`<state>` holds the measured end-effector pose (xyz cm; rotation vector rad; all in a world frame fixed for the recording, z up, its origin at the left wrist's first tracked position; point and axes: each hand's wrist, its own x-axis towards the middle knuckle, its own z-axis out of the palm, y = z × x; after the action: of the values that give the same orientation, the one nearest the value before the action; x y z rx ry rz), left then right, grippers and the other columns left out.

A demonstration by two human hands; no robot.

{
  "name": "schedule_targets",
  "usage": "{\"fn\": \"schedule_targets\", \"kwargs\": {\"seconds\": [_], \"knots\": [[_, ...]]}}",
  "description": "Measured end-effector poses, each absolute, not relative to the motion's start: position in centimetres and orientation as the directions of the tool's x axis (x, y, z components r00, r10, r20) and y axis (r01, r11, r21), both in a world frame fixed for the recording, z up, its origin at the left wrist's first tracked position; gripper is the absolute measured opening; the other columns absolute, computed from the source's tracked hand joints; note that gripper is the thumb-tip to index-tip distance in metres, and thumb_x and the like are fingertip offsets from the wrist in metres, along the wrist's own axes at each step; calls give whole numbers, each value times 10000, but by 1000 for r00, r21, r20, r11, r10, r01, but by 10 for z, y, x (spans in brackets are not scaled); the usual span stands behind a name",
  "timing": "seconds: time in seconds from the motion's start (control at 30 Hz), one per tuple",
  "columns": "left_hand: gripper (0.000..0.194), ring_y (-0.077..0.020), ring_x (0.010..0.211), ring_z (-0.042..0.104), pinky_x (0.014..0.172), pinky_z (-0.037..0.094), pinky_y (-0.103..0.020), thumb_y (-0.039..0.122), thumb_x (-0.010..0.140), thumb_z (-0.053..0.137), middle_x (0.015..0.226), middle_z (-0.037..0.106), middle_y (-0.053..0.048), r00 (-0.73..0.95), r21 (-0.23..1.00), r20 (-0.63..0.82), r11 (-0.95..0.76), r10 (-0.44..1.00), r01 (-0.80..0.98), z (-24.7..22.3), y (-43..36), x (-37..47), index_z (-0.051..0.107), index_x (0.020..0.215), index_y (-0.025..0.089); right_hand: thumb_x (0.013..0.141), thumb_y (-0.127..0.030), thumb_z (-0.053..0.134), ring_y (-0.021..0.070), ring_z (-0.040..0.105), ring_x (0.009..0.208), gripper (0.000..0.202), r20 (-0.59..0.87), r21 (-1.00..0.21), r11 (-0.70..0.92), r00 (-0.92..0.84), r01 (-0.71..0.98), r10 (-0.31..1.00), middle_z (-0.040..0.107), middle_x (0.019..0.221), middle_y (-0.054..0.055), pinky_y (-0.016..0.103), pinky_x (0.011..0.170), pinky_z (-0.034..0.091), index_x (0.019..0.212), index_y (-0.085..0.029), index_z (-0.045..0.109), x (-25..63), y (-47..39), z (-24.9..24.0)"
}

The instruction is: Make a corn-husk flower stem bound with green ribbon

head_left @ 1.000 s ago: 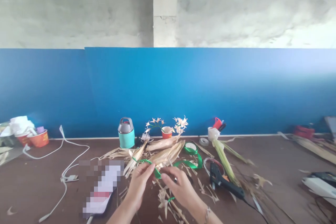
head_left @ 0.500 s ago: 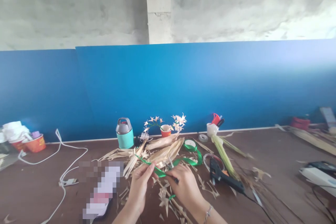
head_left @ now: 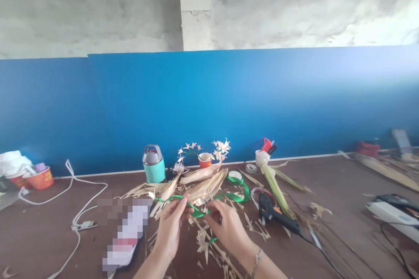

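My left hand [head_left: 170, 229] is closed in a pinch on a thin stem wrapped in green ribbon [head_left: 197, 213]. The stem points out to the left, with a small pale flower at its tip [head_left: 151, 195]. My right hand [head_left: 225, 224] is closed at the ribbon's other end. It also holds what look like scissors [head_left: 210, 196], with a blade and a bit of dark handle showing between the fingers. Below the hands lie cut husk flowers [head_left: 203, 244] and scraps. Dried corn husks [head_left: 206, 187] are heaped just beyond them.
A green ribbon roll [head_left: 235, 177] trails its ribbon behind my right hand. A black glue gun [head_left: 278, 217] lies to the right. At the back stand a teal flask [head_left: 154, 169] and a red paper cup [head_left: 205, 163] with husk flowers. A phone [head_left: 127, 235] and white cable [head_left: 78, 209] lie left.
My left fingers have shifted slightly along the wrapped stem, which has turned, bringing a pale flower into sight at its left end. My right hand stays near the ribbon. The view has shifted slightly.
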<state>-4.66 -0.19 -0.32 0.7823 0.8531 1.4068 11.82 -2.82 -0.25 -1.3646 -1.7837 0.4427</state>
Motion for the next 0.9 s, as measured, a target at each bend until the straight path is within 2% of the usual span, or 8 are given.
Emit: {"fn": "schedule_targets", "kwargs": {"seconds": [0.13, 0.3, 0.47, 0.53, 0.63, 0.77, 0.9], "knots": [[292, -124, 630, 600, 614, 478, -217, 341, 615, 794, 670, 666, -14, 37, 871, -31, 45, 999, -488, -2, -6, -44, 748, 837, 157, 754, -124, 527, 166, 567, 642, 149, 410, -706, 385, -100, 594, 906, 640, 671, 27, 241, 606, 399, 672, -181, 637, 117, -27, -2], [290, -130, 608, 565, 551, 431, -216, 375, 672, 740, 720, 687, -31, 157, 960, -5, 48, 988, -276, -4, -13, -39, 745, 867, 160, 757, -142, 520, 156, 572, 628, 158, 329, -864, 324, -55, 385, 943, 654, 649, 22, 229, 607, 410, 664, -164, 645, 107, -30, -3], [293, -220, 841, 611, 791, 460, -298, 419, 711, 680, 857, 716, -49, 184, 991, 127, -116, 975, -71, -8, -16, -35, 742, 872, 182, 751, -220, 558, 140, 514, 571, 154, 224, -947, 217, 6, 236, 974, 602, 581, 4, 224, 547, 379, 625, -150, 612, 102, -30, -7], [306, -239, 857, 610, 822, 450, -319, 439, 735, 644, 850, 716, -54, 197, 982, 183, -189, 963, 14, -7, -14, -35, 739, 850, 173, 747, -239, 569, 132, 489, 559, 158, 205, -953, 202, -12, 224, 979, 581, 572, -2, 225, 535, 366, 628, -146, 613, 103, -29, -6], [341, -231, 778, 598, 756, 452, -303, 459, 779, 580, 754, 701, -44, 220, 964, 206, -237, 954, 124, -5, -11, -37, 727, 821, 154, 747, -251, 577, 135, 482, 583, 134, 215, -956, 208, 14, 206, 977, 582, 611, 2, 232, 555, 371, 684, -143, 626, 107, -29, -3], [315, -193, 692, 547, 658, 418, -257, 427, 797, 564, 658, 638, -17, 314, 938, 222, -290, 923, 190, -3, -12, -37, 697, 725, 150, 788, -393, 573, 155, 506, 647, 258, 221, -974, 218, 34, 59, 975, 595, 664, 20, 252, 611, 395, 762, -145, 640, 111, -26, -2], [281, -163, 648, 488, 625, 376, -242, 376, 789, 570, 619, 561, -5, 375, 905, 226, -336, 899, 261, -5, -16, -34, 646, 639, 150, 694, -469, 674, 132, 469, 599, 319, 199, -974, 202, 39, -102, 979, 556, 617, -6, 243, 579, 383, 656, -160, 607, 111, -24, -5]]}}
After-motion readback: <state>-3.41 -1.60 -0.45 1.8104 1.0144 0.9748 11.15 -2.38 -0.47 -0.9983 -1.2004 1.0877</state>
